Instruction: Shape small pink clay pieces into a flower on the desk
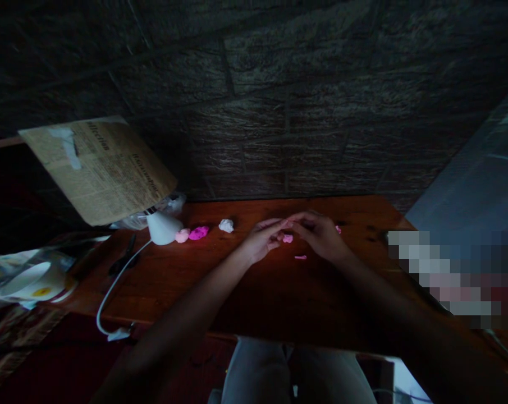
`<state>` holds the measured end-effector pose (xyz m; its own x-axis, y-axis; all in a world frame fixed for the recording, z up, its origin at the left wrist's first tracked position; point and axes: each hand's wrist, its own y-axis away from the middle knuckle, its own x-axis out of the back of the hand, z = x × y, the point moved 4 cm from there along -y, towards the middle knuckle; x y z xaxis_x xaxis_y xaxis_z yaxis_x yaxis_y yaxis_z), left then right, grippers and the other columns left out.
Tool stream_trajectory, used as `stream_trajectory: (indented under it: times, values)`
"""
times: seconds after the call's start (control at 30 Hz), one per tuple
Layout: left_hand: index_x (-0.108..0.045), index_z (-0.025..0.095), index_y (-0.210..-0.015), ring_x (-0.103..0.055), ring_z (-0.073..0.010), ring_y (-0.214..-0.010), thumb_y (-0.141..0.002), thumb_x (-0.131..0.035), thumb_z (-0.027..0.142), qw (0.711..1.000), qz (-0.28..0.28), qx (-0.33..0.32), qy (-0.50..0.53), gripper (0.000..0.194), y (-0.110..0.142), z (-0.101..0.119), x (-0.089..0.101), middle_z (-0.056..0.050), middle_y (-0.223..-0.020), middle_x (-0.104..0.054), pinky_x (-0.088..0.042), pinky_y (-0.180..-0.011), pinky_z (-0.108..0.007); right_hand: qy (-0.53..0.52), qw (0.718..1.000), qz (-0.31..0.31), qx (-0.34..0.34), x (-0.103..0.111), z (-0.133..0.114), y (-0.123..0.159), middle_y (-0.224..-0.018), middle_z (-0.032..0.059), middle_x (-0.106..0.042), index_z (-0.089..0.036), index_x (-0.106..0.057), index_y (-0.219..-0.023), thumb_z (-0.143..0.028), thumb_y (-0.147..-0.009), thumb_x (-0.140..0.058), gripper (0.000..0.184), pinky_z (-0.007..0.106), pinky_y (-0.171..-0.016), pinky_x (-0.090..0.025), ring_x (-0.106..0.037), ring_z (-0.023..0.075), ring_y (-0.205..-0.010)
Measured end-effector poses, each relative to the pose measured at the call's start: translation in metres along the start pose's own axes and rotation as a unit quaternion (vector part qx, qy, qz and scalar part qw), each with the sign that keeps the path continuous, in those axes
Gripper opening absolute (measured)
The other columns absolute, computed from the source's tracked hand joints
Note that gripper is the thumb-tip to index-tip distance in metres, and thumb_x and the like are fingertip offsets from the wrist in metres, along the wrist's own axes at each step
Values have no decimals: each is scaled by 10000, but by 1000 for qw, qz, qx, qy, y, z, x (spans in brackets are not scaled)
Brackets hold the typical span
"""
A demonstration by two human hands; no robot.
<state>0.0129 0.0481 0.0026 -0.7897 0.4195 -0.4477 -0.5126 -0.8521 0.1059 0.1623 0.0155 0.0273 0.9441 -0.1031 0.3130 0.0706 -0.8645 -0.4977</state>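
Observation:
Over the wooden table, my left hand (262,238) and my right hand (320,234) meet at the fingertips. Both are closed in a pinch, and whatever lies between the fingers is too small and dark to make out. Just below the fingertips shows a pink lump (287,238) that looks like modelling clay. A thin pink strip (300,257) lies nearer to me on the tabletop. Part of another pink piece (338,229) peeks out beside my right hand. Left of my hands sit a white lump (226,225), a magenta lump (198,233) and a pale peach lump (182,235).
A lamp with a white base (163,227) and a printed paper shade (102,168) stands on the left of the table (254,297). Its cable (114,286) hangs over the front edge. Further left is a white cup (37,283). A stone wall (254,112) rises behind.

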Motion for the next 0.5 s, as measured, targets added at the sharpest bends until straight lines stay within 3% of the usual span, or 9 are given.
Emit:
stream_trajectory:
  times: [0.23, 0.5]
  values:
    - [-739, 108, -836, -436, -13, -516, -660, -873, 244, 1000, -10, 8, 4, 259, 1, 3, 0, -1, -685, -601, -140, -410, -167, -7, 1000, 10, -5, -1, 5, 1, -953, 70, -745, -225, -738, -1006, -458, -851, -690, 284, 359, -753, -560, -692, 205, -851]
    - [-721, 113, -823, -450, -22, -513, -668, -876, 299, 1000, -18, 10, -22, 288, 1, 3, 2, 21, -625, -545, -126, -399, -155, 53, 998, -3, 33, 1, -4, 2, -906, 48, -730, -257, -769, -950, -435, -886, -670, 213, 362, -770, -539, -675, 198, -833]
